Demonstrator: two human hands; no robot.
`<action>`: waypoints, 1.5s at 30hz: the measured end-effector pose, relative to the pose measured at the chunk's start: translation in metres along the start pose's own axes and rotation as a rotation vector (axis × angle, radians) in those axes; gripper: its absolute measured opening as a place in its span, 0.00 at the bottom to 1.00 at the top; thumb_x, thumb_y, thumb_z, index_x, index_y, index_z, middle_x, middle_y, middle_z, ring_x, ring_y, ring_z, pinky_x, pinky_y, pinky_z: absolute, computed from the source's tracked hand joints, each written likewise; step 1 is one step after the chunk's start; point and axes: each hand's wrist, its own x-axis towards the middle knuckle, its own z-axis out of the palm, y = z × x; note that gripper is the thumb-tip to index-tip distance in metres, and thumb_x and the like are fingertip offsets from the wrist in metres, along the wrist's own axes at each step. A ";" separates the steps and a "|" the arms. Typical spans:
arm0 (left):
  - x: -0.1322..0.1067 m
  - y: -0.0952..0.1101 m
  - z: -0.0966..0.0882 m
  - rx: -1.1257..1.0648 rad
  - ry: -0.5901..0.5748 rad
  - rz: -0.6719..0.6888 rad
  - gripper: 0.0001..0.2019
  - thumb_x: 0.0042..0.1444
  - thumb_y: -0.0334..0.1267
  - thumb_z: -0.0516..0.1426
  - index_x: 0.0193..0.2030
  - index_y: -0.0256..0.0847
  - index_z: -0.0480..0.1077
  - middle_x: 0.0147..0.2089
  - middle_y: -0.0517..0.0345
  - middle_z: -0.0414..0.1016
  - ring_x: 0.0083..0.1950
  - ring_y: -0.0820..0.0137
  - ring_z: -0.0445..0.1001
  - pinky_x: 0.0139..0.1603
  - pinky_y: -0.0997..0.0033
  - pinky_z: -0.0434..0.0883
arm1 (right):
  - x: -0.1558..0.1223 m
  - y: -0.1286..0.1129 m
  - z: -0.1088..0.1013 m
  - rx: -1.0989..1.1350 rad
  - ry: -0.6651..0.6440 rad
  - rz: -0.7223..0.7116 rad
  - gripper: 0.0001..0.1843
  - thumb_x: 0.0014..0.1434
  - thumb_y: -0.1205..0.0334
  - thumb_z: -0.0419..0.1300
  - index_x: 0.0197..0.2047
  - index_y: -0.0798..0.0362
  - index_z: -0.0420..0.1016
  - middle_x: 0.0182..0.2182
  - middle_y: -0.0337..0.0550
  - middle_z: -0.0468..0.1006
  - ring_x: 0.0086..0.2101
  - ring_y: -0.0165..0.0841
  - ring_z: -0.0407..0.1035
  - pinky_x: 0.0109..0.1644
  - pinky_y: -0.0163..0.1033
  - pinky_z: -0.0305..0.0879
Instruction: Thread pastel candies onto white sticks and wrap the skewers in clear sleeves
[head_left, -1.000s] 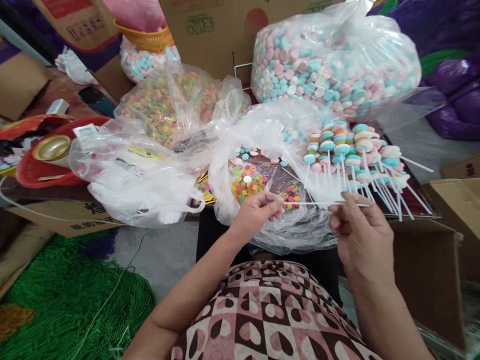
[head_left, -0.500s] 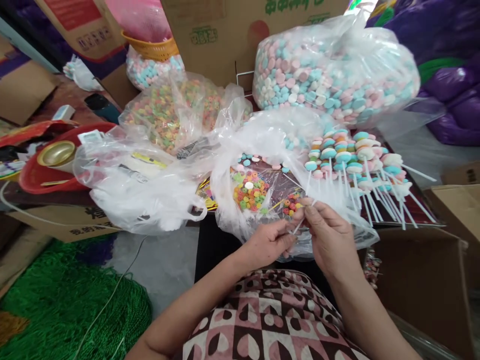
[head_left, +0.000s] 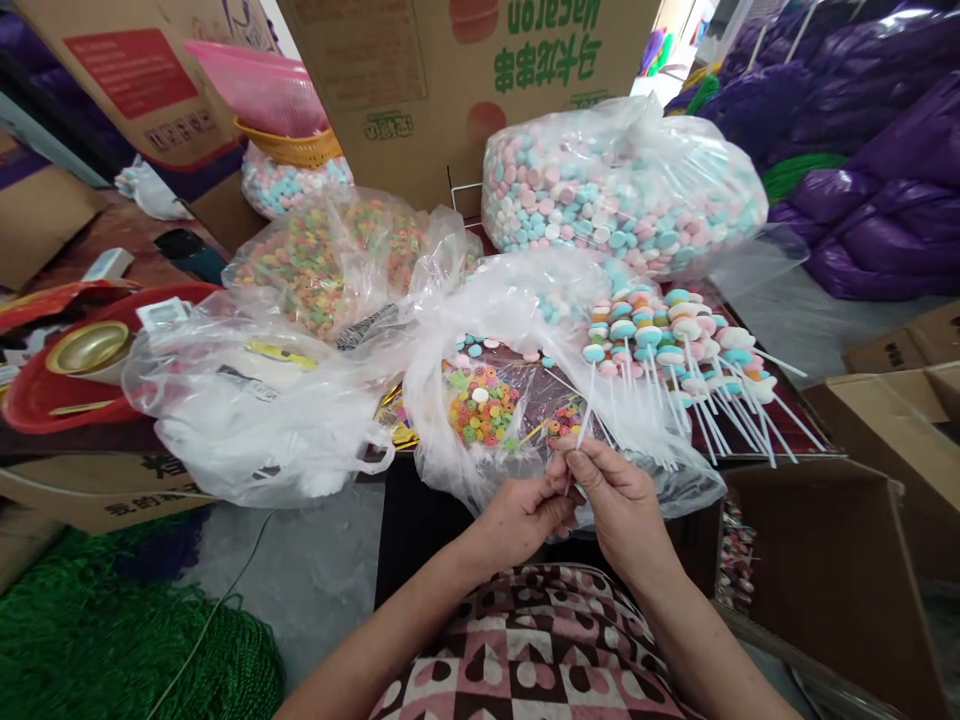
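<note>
My left hand (head_left: 521,515) and my right hand (head_left: 619,495) meet above the front edge of the plastic bag, fingers pinched closed. Between them runs a thin white stick (head_left: 568,484), gripped by both; its ends are partly hidden by fingers. Just beyond lie ring-shaped gummy candies (head_left: 480,408) in mixed colours on the opened clear bag (head_left: 439,455). A smaller cluster of red and orange rings (head_left: 564,420) sits close to my fingertips. To the right, finished-looking candy skewers (head_left: 660,330) are piled, their white sticks pointing towards me.
Behind stand a big bag of pastel marshmallows (head_left: 600,200) and a bag of gummy rings (head_left: 322,255). A white plastic bag (head_left: 262,430) and red basin (head_left: 30,395) are left. An open carton (head_left: 825,570) stands right; green netting-like strands (head_left: 150,620) lie on the floor.
The camera view has tilted up and shifted right, so things appear lower and further left. Both hands still pinch the white stick close together, with little change in pose.
</note>
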 end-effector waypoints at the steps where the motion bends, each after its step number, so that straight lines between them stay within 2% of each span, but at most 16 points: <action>1: 0.000 -0.001 0.000 -0.006 -0.007 -0.004 0.24 0.61 0.60 0.52 0.38 0.38 0.71 0.29 0.58 0.69 0.29 0.73 0.68 0.33 0.72 0.69 | 0.000 0.000 0.000 -0.002 0.008 0.000 0.16 0.56 0.48 0.67 0.44 0.48 0.82 0.30 0.39 0.78 0.19 0.28 0.65 0.15 0.33 0.64; 8: 0.000 -0.008 -0.001 -0.150 -0.041 -0.088 0.25 0.59 0.62 0.54 0.38 0.38 0.69 0.31 0.56 0.73 0.29 0.72 0.70 0.31 0.72 0.67 | 0.003 -0.001 0.001 0.006 0.110 -0.005 0.15 0.50 0.50 0.71 0.39 0.48 0.85 0.24 0.38 0.78 0.16 0.27 0.61 0.12 0.33 0.60; 23: 0.000 -0.011 0.000 -0.197 -0.062 -0.083 0.26 0.57 0.63 0.55 0.36 0.37 0.70 0.30 0.56 0.73 0.29 0.73 0.71 0.29 0.73 0.68 | 0.005 0.002 0.003 -0.007 0.156 0.054 0.17 0.47 0.50 0.72 0.39 0.48 0.85 0.24 0.38 0.79 0.14 0.25 0.59 0.10 0.32 0.55; 31: 0.000 -0.008 0.000 -0.176 -0.052 -0.099 0.26 0.57 0.63 0.55 0.36 0.37 0.70 0.29 0.56 0.72 0.28 0.72 0.70 0.30 0.71 0.67 | 0.005 0.005 0.000 0.009 0.135 0.004 0.14 0.51 0.52 0.71 0.39 0.48 0.84 0.26 0.37 0.78 0.18 0.26 0.63 0.15 0.31 0.57; 35: -0.005 -0.001 -0.010 -0.156 0.035 -0.119 0.24 0.57 0.60 0.57 0.38 0.37 0.71 0.25 0.62 0.67 0.27 0.74 0.66 0.32 0.72 0.65 | 0.008 0.003 -0.001 0.056 0.102 -0.099 0.12 0.57 0.51 0.68 0.40 0.49 0.82 0.28 0.39 0.80 0.26 0.29 0.70 0.29 0.35 0.68; 38: -0.008 0.003 -0.019 -0.147 0.092 -0.130 0.21 0.57 0.56 0.59 0.41 0.37 0.72 0.26 0.63 0.67 0.27 0.75 0.65 0.33 0.73 0.65 | 0.010 0.003 0.000 0.089 0.085 -0.120 0.12 0.57 0.50 0.67 0.39 0.49 0.81 0.28 0.38 0.80 0.29 0.30 0.72 0.37 0.37 0.70; 41: -0.008 0.003 -0.019 -0.124 0.062 -0.119 0.18 0.60 0.54 0.57 0.38 0.38 0.70 0.25 0.64 0.67 0.27 0.75 0.65 0.33 0.73 0.65 | 0.010 0.004 0.002 0.107 0.081 -0.088 0.13 0.56 0.50 0.68 0.40 0.49 0.82 0.29 0.39 0.80 0.29 0.31 0.73 0.37 0.38 0.70; 45: -0.009 0.004 -0.007 0.035 -0.031 -0.086 0.17 0.64 0.49 0.53 0.30 0.38 0.69 0.27 0.60 0.72 0.29 0.74 0.69 0.36 0.73 0.67 | 0.008 -0.002 0.002 0.127 0.091 -0.048 0.16 0.57 0.51 0.67 0.45 0.49 0.81 0.30 0.40 0.81 0.27 0.30 0.72 0.33 0.37 0.69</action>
